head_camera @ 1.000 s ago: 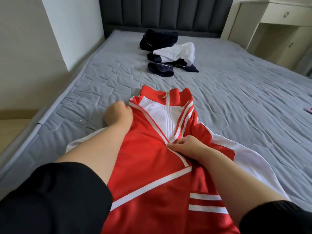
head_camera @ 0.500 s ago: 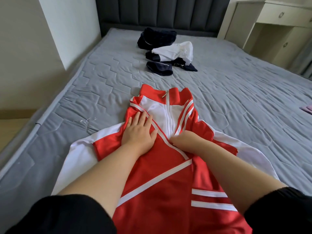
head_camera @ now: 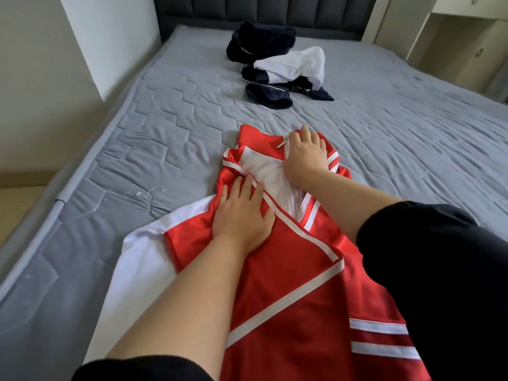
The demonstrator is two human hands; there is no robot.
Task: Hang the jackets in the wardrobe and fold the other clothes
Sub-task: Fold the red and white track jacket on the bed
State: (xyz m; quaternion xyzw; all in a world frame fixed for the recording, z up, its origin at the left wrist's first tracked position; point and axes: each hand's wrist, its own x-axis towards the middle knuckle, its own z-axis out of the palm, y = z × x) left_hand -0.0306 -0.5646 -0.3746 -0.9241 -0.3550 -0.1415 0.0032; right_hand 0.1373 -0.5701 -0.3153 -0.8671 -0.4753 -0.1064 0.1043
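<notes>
Both flat palms, left hand [head_camera: 242,215] and right hand [head_camera: 306,156], press the shiny red-and-white zip-up track jacket [head_camera: 288,270] smooth on the grey quilted mattress [head_camera: 165,127], so I'd guess zipping or hangering comes next.

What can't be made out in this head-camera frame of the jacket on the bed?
Head view:
- Red jacket: hem cut off by the bottom edge; one sleeve hidden under the right arm.
- Clothes pile: bunched up, number of pieces unclear.
- Cabinet: cut off by the top edge.
- Wardrobe: not in view.
</notes>
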